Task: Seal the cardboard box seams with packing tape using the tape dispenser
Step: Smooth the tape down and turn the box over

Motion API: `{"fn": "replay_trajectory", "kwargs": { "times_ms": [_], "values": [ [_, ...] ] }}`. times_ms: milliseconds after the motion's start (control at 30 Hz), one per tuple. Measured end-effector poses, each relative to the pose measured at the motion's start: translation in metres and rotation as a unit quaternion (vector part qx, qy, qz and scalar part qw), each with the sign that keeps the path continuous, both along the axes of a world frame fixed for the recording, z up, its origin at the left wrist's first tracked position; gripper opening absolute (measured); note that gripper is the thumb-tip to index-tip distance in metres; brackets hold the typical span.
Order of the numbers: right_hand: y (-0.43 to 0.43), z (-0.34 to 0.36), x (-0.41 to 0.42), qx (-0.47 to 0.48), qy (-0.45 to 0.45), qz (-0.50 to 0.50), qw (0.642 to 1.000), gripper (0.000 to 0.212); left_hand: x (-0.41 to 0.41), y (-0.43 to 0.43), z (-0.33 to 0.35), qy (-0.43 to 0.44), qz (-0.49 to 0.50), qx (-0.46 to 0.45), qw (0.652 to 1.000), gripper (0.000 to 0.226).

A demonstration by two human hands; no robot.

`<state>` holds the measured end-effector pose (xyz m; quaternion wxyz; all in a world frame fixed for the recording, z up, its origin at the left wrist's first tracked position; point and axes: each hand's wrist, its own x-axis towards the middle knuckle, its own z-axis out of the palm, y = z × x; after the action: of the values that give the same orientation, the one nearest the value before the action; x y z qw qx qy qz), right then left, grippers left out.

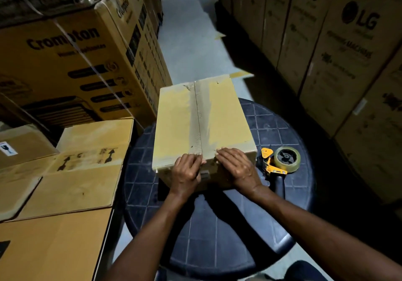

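A small cardboard box (178, 126) stands on a round dark plastic table (219, 237). A strip of clear tape (199, 115) runs down the box's middle seam from the far edge to the near edge. My left hand (187, 172) and my right hand (237, 167) lie side by side over the box's near top edge, fingers pressing on the top at either side of the seam. The yellow tape dispenser (280, 161) with its tape roll lies on the table just right of the box, untouched.
Flattened and stacked cardboard boxes (71, 172) crowd the left side against the table. Large Crompton cartons (71, 59) rise behind them, and tall LG cartons (348, 52) line the right. A narrow grey floor aisle (191, 41) runs ahead between the stacks.
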<state>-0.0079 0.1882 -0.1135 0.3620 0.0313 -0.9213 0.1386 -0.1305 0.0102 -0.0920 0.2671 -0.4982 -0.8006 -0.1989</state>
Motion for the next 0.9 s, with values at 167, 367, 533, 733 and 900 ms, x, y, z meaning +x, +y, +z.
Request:
{"fn": "replay_trajectory", "kwargs": {
  "times_ms": [167, 367, 533, 733, 900],
  "values": [
    [-0.012, 0.004, -0.019, 0.026, -0.024, 0.006, 0.999, 0.042, 0.003, 0.004, -0.01, 0.0, 0.007, 0.055, 0.998, 0.025],
    [-0.017, 0.007, -0.034, 0.036, -0.06, 0.034, 0.997, 0.039, 0.006, 0.007, -0.017, -0.019, 0.033, 0.084, 0.996, 0.033],
    [-0.004, 0.004, -0.03, 0.089, -0.041, 0.054, 0.994, 0.038, 0.007, 0.007, -0.018, 0.006, 0.041, 0.084, 0.996, 0.034],
    [0.036, 0.002, 0.004, 0.084, -0.02, 0.043, 0.995, 0.046, 0.007, 0.006, -0.018, -0.002, 0.042, 0.081, 0.996, 0.04],
    [0.046, -0.003, 0.016, 0.045, -0.032, 0.03, 0.998, 0.045, 0.014, 0.008, -0.023, -0.034, 0.053, 0.106, 0.992, 0.041]
  ]
}}
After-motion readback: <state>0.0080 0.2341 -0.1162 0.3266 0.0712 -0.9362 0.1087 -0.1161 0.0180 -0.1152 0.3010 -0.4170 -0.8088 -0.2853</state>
